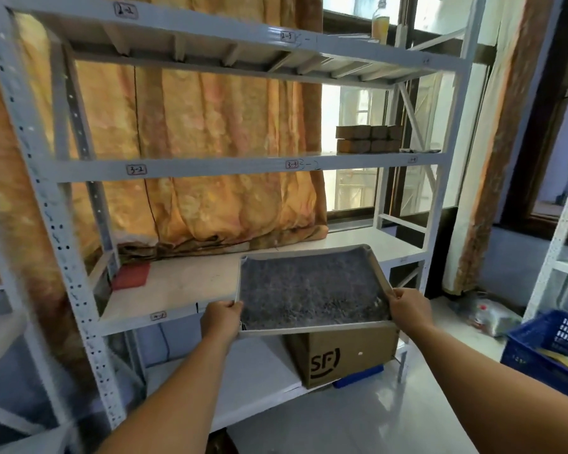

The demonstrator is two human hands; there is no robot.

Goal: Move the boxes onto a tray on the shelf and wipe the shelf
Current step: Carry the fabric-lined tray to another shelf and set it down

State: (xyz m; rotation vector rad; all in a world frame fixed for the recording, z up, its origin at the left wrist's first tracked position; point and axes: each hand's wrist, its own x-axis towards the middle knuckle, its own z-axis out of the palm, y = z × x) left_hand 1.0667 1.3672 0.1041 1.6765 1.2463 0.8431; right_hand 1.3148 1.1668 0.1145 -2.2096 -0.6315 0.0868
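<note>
Bare shelf [177,290] lies left of the tray [312,291], both hands' fingers [232,306] clamped on its side rims.

Orange curtain [210,152], SF carton [345,355], blue crate [551,348], bottle [380,19]

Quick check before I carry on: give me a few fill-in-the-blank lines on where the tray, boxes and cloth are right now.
1. The tray is held by ____ hands, the left hand and the right hand.
2. The small brown boxes sit one shelf ____ the tray.
3. The red cloth lies to the ____ of the tray.
4. The cardboard box bears the letters ____.

Missing words: both; above; left; SF
</note>
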